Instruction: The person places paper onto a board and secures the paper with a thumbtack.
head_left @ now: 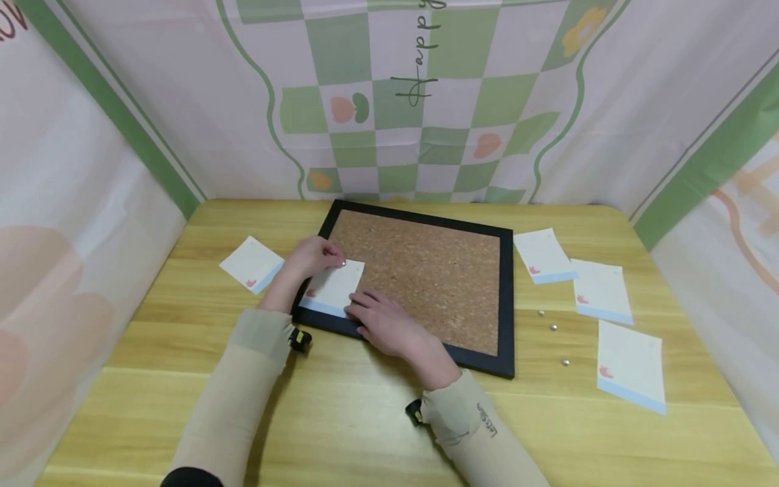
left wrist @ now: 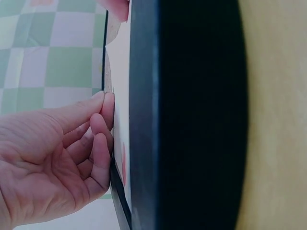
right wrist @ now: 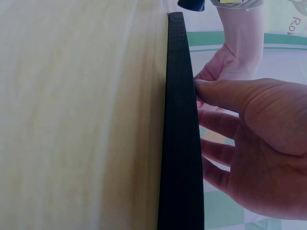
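A cork board [head_left: 426,277] in a black frame [head_left: 506,304] lies at a slant on the table. On its left part is a white note card [head_left: 333,287] with a blue lower strip. At the card's top edge my left hand [head_left: 313,256] pinches a small silvery thumbtack [head_left: 343,263] between thumb and index finger. The left wrist view shows that left hand [left wrist: 62,158] with its other fingers bent near the card. My right hand [head_left: 386,321] rests on the card's lower right corner, fingers extended; its thumb [right wrist: 216,91] lies by the frame's edge in the right wrist view.
Right of the board lie three similar cards, an upper one [head_left: 544,256], a middle one [head_left: 602,291] and a lower one [head_left: 631,365]. Three silvery thumbtacks [head_left: 553,327] are scattered beside them. Another card [head_left: 251,264] lies left of the board. A patterned cloth [head_left: 398,115] hangs behind the table.
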`<state>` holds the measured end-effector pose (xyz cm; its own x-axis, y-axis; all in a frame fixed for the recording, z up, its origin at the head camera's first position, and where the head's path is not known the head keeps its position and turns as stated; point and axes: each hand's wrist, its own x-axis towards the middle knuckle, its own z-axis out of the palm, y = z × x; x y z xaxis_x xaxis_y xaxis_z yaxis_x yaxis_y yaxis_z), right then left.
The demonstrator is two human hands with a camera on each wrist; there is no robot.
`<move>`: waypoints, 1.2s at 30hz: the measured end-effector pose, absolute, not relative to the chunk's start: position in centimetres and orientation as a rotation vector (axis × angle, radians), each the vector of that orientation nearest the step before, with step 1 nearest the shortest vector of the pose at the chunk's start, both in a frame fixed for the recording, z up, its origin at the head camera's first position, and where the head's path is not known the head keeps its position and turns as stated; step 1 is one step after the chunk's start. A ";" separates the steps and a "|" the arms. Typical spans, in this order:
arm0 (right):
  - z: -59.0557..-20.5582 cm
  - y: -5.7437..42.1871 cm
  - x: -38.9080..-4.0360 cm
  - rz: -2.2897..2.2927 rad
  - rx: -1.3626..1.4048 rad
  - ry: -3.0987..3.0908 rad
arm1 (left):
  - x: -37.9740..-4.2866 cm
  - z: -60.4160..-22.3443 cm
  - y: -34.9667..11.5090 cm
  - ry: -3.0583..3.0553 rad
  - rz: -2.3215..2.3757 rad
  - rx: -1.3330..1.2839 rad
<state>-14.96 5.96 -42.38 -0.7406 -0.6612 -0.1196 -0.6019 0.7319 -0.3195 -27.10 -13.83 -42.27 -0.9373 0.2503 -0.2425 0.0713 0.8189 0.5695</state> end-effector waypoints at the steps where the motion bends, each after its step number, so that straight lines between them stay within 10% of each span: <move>1: -42.4 6.0 -14.9 -0.386 -1.003 2.709 | -27.1 -42.2 -13.8 2.696 0.826 0.240; 36: -42.5 5.9 -15.1 -0.369 -0.980 2.700 | -27.2 -42.1 -13.6 2.701 0.782 0.184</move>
